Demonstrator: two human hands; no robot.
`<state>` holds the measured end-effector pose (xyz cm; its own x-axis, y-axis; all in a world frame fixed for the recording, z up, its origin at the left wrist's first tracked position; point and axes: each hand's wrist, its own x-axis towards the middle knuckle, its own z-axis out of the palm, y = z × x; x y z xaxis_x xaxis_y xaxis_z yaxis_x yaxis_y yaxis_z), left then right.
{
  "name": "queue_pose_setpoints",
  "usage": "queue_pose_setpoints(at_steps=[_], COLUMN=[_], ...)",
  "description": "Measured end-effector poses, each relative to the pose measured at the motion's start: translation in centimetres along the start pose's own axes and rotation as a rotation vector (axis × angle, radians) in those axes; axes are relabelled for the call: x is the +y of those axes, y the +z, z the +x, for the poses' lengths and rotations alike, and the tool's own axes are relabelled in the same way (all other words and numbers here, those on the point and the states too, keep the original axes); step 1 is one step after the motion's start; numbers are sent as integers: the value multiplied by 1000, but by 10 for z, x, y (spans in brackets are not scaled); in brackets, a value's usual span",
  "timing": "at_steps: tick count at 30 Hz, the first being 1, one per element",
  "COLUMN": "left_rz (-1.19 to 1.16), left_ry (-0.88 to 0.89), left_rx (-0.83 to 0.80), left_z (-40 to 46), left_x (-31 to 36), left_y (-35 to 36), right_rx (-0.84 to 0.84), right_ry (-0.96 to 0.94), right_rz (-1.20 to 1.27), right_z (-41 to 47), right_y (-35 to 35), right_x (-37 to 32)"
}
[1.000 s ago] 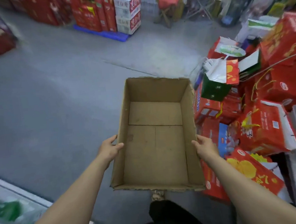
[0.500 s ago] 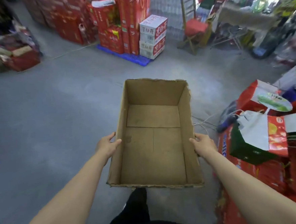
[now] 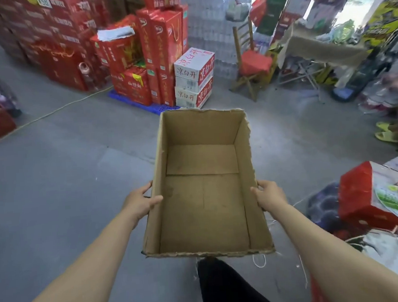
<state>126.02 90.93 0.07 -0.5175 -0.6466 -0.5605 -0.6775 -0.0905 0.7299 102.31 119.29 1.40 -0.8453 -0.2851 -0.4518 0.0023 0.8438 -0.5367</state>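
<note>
Ahead, bare grey floor [image 3: 66,183]; red cartons [image 3: 125,61] beyond. Left hand [image 3: 139,202] and right hand [image 3: 269,196] grip empty cardboard box [image 3: 207,211] by its side walls, thumbs hooked inside.

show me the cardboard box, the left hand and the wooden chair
cardboard box [image 3: 204,204] head view, bare inside floor
left hand [image 3: 139,203] head view, back of the hand
wooden chair [image 3: 255,64] head view, red seat
</note>
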Motion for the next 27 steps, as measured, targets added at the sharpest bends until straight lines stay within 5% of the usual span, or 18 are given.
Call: queue_pose_setpoints(at_steps=[27], left_rz=[183], left_ry=[42], left_rx=[56], left_z=[705], left_x=[463], left_y=[-130], right_rx=[-10], right_ry=[78], right_rz=[145], right_z=[670], right_y=[-32], right_x=[-473])
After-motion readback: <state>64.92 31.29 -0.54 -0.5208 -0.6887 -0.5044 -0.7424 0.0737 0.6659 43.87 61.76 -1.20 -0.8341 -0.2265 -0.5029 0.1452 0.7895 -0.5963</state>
